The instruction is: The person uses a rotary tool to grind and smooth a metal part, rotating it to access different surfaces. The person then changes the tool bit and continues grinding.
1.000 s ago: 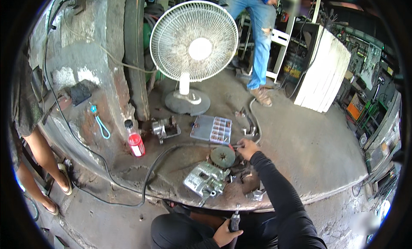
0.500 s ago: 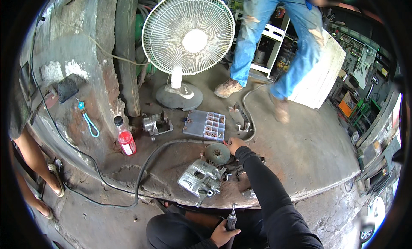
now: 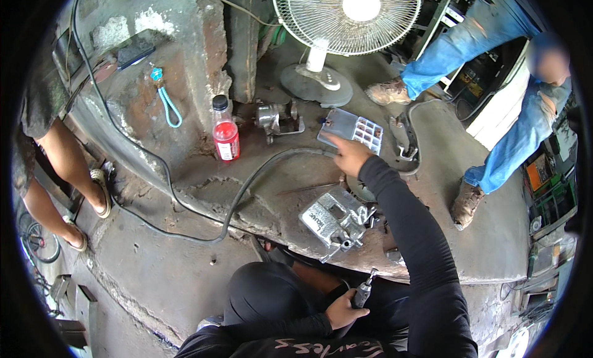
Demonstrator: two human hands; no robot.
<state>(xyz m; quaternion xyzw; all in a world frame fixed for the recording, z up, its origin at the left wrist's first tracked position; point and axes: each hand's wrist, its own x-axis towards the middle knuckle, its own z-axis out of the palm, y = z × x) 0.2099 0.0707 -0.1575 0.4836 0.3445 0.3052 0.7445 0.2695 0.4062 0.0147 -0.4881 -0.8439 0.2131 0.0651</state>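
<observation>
My right arm runs from the lower right of the frame up toward the middle, black sleeve to the wrist, and my right hand (image 3: 349,155) sits just above center with the forefinger stretched out and the other fingers loosely curled, gripping nothing. That fingertip touches the near corner of the clear compartment box (image 3: 352,129), which lies flat on the concrete slab (image 3: 290,185) in the upper middle of the frame, its long axis running from upper left down to lower right. The compartments toward its right end hold small brownish parts; those at the left end I cannot make out.

My left hand (image 3: 343,311) is low in the frame, near my knee, fingers wrapped tight round a slim dark rotary tool (image 3: 362,292). The tool's long axis tilts up and to the right, its metal tip pointing toward the slab's edge.

Between my hands lies the silver brake caliper (image 3: 333,219), at the slab's near edge. A red-filled bottle (image 3: 225,131) with a black cap stands upright left of the box, and a black hose (image 3: 259,179) curves across the slab below it.
</observation>
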